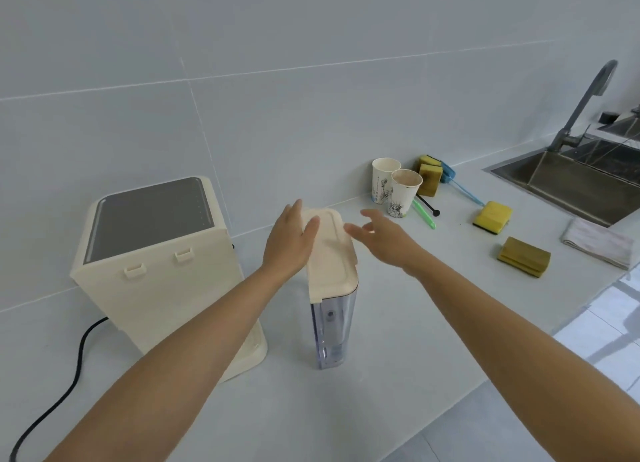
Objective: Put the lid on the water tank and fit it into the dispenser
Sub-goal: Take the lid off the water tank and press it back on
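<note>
A tall clear water tank (331, 333) stands upright on the white counter, just right of the cream dispenser (162, 274), whose back faces me. A cream lid (334, 254) lies on top of the tank. My left hand (291, 243) rests flat on the lid's left far part, fingers spread over it. Just to the right of the lid hovers my right hand (381, 236), fingers apart, holding nothing; its fingertips are at the lid's right edge.
Two paper cups (394, 188) stand behind the tank near the wall. Sponges (491, 217), a blue brush (460, 184) and a folded cloth (597, 242) lie to the right, before the steel sink (571, 181) and tap. The dispenser's black cable (65, 392) runs across the counter's left.
</note>
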Demonstrator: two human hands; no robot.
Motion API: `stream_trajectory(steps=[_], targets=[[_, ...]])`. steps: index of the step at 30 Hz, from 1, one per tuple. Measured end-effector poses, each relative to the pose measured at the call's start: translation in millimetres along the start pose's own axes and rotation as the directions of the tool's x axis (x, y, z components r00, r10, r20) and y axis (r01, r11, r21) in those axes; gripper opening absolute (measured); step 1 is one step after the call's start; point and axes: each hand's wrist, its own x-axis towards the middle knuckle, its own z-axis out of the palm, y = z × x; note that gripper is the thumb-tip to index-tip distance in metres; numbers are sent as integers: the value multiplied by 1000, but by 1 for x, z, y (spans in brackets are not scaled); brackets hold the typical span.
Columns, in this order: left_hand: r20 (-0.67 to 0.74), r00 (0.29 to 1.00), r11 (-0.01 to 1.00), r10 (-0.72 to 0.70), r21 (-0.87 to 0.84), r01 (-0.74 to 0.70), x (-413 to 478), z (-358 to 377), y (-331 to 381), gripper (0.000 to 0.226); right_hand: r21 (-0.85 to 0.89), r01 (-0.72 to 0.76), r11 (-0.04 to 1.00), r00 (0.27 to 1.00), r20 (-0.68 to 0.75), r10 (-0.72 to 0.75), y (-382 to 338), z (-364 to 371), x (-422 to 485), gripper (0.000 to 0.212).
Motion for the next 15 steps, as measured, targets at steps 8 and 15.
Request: stream_trajectory(steps=[8,15], targets=[[110,874,769,474,432,-472,-57,22,17,53,-180,288,941,951,170,-258,-27,12,52,44],[102,911,722,400,577,-381,-61,33,12,51,-262,355,897,913,305,-272,-28,31,75,40]])
